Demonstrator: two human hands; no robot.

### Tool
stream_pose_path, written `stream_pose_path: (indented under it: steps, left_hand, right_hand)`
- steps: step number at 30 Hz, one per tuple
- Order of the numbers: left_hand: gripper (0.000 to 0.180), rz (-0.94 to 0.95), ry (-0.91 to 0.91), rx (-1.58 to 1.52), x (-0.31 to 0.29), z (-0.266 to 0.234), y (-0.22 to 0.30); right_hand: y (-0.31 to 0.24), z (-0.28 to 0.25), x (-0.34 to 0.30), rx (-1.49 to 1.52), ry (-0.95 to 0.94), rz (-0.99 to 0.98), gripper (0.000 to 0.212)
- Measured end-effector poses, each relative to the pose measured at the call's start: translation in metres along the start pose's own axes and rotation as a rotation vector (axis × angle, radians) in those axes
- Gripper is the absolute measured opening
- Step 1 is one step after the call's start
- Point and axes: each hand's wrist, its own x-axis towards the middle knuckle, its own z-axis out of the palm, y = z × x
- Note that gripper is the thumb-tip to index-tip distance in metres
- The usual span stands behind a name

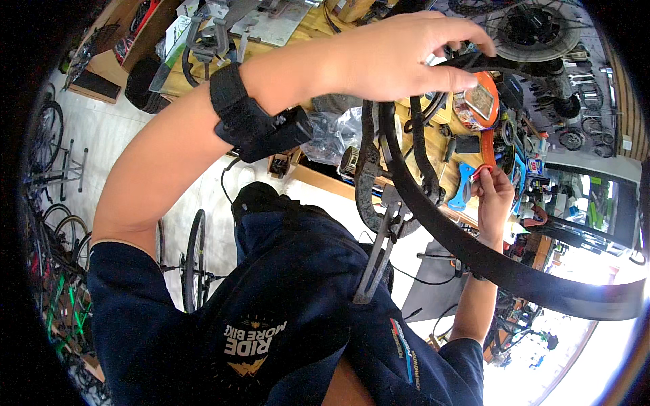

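A black bicycle wheel rim [467, 250] curves through the right half of the head view, close to me. It sits by the dark arms of a metal wheel stand [369, 172], whose slotted bar [378, 260] points toward my chest. Reaching across from the left, my left hand [413, 57] has its fingers and thumb curled around the top of the rim. A black strap with a small device [271, 132] is on that wrist. On the rim's far right side, my right hand [495, 193] pinches a small red tool [481, 172]; its exact kind is hidden. A blue tool [462, 187] lies beside those fingers.
A wooden workbench [318, 177] carries a clear plastic bag [335, 132], an orange round container [477, 101] and loose tools. More tools hang on the wall [589, 101] at the right. Bicycles [61, 237] stand on the left, with a wheel [194, 260] behind me.
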Motion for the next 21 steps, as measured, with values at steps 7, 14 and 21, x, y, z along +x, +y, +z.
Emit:
stream_pose_path:
  steps: [7, 14, 21]
  left_hand:
    - [0.054, 0.271, -0.035, -0.069, 0.018, -0.011, 0.011]
    - [0.051, 0.224, -0.225, 0.019, 0.015, -0.011, 0.01]
    - [0.053, 0.318, -0.179, -0.231, 0.026, -0.033, 0.054]
  right_hand:
    - [0.008, 0.0, 0.003, 0.041, -0.036, -0.026, 0.01]
    - [0.013, 0.001, -0.001, 0.021, -0.023, -0.023, 0.01]
    - [0.004, 0.005, -0.001, 0.017, -0.033, -0.03, 0.01]
